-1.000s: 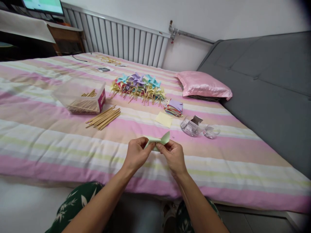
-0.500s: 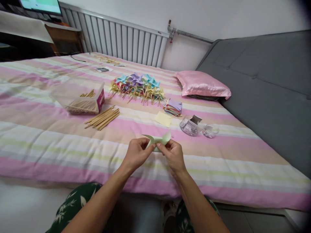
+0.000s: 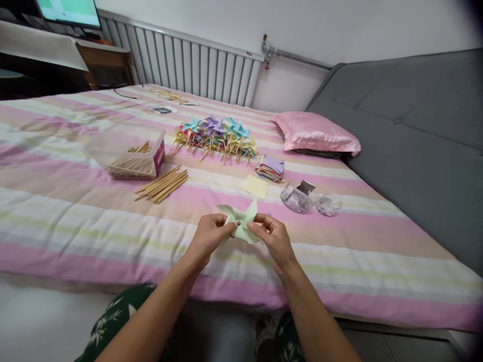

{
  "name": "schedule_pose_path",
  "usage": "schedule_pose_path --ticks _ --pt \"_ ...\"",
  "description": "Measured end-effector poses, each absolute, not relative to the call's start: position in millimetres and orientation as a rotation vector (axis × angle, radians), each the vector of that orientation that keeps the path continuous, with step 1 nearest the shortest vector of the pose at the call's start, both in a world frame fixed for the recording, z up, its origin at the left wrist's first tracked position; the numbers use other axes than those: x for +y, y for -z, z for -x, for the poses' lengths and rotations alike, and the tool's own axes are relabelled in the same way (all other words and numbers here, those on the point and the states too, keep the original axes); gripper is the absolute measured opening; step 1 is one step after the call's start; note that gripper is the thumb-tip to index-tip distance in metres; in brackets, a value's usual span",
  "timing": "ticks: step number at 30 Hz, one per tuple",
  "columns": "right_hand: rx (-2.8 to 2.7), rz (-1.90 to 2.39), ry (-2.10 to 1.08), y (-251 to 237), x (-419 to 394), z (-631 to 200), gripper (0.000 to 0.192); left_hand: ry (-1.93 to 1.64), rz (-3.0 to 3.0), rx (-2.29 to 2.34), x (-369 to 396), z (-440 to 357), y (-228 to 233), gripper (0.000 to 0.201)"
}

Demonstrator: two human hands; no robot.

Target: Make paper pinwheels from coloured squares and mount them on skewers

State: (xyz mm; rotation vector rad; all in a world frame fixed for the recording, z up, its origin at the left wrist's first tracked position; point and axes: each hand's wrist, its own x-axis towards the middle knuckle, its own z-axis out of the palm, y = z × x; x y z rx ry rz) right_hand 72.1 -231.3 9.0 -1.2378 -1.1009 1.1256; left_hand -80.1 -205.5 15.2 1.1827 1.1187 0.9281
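Observation:
Between my two hands is a pale green paper pinwheel (image 3: 247, 232), its blades curled in to the centre, where a small dark dot shows. My left hand (image 3: 211, 234) pinches its left side, thumb by the centre. My right hand (image 3: 274, 240) grips the right side between thumb and fingers. Just beyond lie a yellow paper sheet (image 3: 255, 186) and a stack of coloured paper squares (image 3: 270, 168). To the right of these sit a clear round container (image 3: 296, 197) and a smaller clear one (image 3: 326, 206), both with small shiny pieces inside.
Loose wooden sticks (image 3: 163, 185) lie beside a clear plastic box (image 3: 124, 151) holding more sticks. Finished pinwheels (image 3: 215, 133) are piled further back. A pink pillow (image 3: 317, 131) rests near the grey headboard (image 3: 407, 115). Everything lies on a striped bedspread (image 3: 143, 246).
The green paper's blades have spread into a pinwheel shape, its face now toward me. My right thumb has moved from the centre out to the right side.

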Motion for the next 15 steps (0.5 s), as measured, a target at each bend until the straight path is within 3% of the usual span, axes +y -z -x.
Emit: schedule_pose_path --ticks 6,15 --pt "-0.998 1.163 -1.266 -2.6 -232.4 -61.3 0.028 -0.889 -1.264 1.148 -207.5 74.4 -12.5 0.018" --pt "-0.805 1.249 -1.3 -1.7 -232.6 -63.5 0.032 -0.881 -1.368 1.027 -201.5 101.5 -20.4 0.036"
